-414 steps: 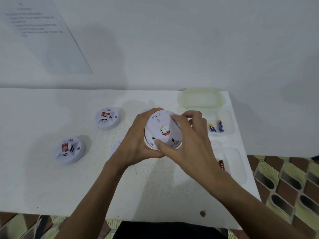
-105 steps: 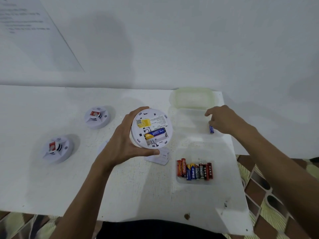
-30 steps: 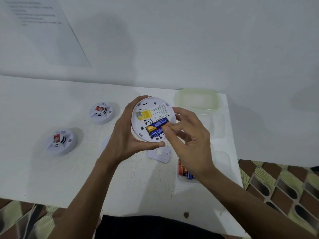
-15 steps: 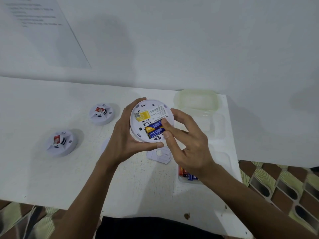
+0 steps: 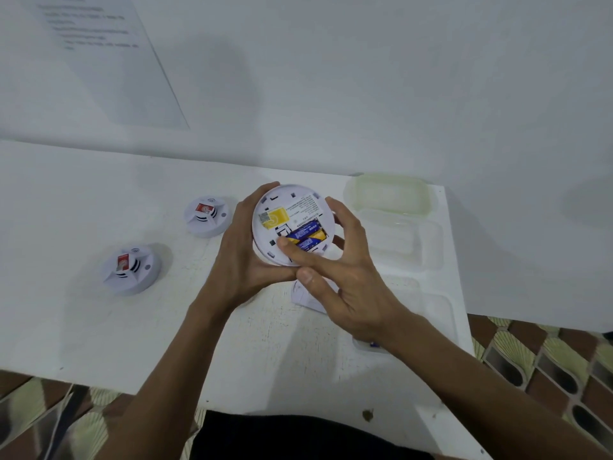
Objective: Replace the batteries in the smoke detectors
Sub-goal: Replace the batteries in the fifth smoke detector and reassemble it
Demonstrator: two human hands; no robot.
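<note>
**Q:** What does the figure show, from the left edge of the table across?

**A:** Two closed smoke detectors lie face up toward the left: the nearer detector and, beyond it toward the wall, the farther detector. At the centre, above the table, the left hand grips the held detector by its left rim, back side up. Its open bay holds two blue batteries side by side.

**Q:** And the right hand?

**A:** The right hand curls its fingers round the detector's right rim. Its straight forefinger presses on the nearer battery, and the thumb lies just below the rim. The loose battery cover lies on the table, partly under that hand. Toward the right edge are a clear lid and clear trays.

**Q:** How far along is the task?

**A:** Both cells appear to be in the bay of this unit, the nearer one apparently being seated. The cover is not yet refitted. Whether the two closed detectors have new batteries cannot be told.
</note>
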